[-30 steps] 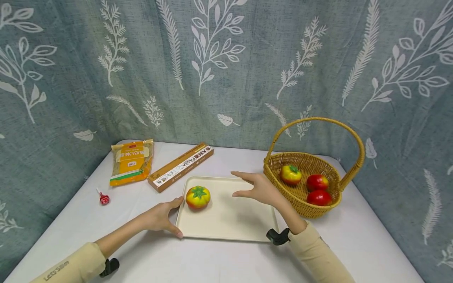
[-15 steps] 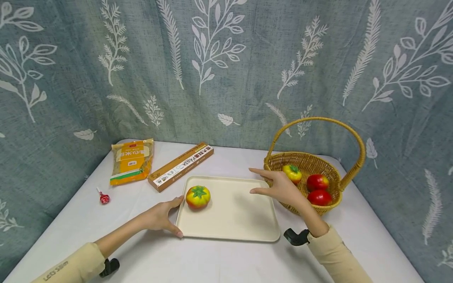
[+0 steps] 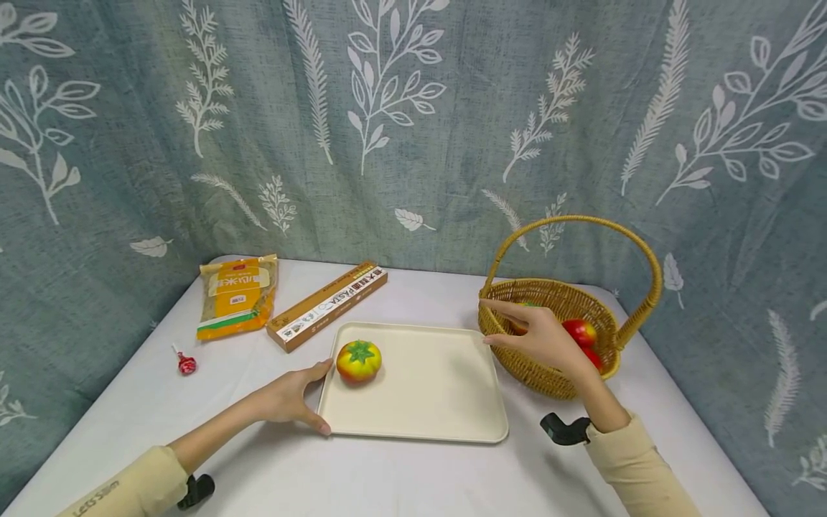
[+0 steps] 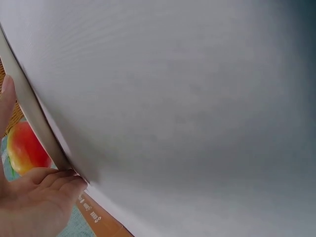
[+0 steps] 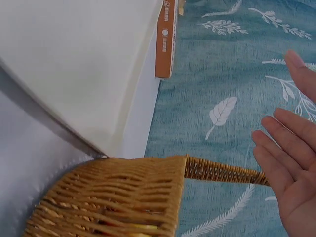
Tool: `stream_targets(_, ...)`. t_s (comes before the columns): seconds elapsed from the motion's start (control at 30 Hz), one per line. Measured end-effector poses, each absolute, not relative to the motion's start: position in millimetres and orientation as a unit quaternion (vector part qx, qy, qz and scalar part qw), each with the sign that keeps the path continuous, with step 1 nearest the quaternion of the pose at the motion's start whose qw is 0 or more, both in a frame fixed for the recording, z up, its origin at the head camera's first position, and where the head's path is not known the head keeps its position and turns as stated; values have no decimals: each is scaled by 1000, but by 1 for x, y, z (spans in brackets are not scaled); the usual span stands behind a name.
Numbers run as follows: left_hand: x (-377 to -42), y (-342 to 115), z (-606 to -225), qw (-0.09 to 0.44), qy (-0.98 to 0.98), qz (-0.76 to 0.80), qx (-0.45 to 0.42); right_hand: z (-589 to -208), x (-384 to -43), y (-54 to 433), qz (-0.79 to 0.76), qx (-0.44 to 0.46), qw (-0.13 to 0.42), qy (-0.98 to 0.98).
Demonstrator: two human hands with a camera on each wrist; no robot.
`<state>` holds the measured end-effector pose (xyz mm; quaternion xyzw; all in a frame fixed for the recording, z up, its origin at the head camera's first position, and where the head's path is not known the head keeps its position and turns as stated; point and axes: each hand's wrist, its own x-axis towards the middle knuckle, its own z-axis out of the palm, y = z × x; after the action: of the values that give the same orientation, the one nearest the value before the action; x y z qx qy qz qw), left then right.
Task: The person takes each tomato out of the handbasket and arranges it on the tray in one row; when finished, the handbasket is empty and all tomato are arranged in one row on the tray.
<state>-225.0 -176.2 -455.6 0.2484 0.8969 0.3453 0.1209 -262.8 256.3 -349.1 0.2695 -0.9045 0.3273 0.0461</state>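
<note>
A cream tray point(image 3: 426, 424) lies on the white table with a yellow-and-red fruit point(image 3: 359, 361) with a green leafy top near its left edge. My left hand point(image 3: 291, 398) spans the tray's left side, thumb at the front corner and fingertips at the edge further back. In the left wrist view the fingertips point(image 4: 74, 185) meet the tray's rim. To the right stands a wicker basket point(image 3: 549, 380). My right hand point(image 3: 549, 341) hovers over its left rim, fingers extended and nothing held. It partly hides the basket's yellow fruit point(image 3: 519, 327) and red fruits point(image 3: 579, 332).
A brown pasta box point(image 3: 327, 305) lies at an angle behind the tray. Left of it is an orange-and-clear bag of grain point(image 3: 237, 296), with a red lollipop point(image 3: 187, 365) in front. The basket's tall hooped handle point(image 3: 654, 280) rises on the right. A patterned curtain point(image 3: 413, 143) closes off the back.
My right hand has moved right, from above the tray to over the basket's left rim, its thumb and fingers drawing closer. The left hand has stayed at the tray.
</note>
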Motion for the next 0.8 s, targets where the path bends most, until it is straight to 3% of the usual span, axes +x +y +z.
stream_targets(0.27, -224, -176, -454, 125, 897, 344, 248, -346, -265, 275, 310, 261, 71, -911)
stream_targets(0.8, -223, -175, -452, 126, 899, 341, 245, -346, -283, 309, 303, 240, 60, -920)
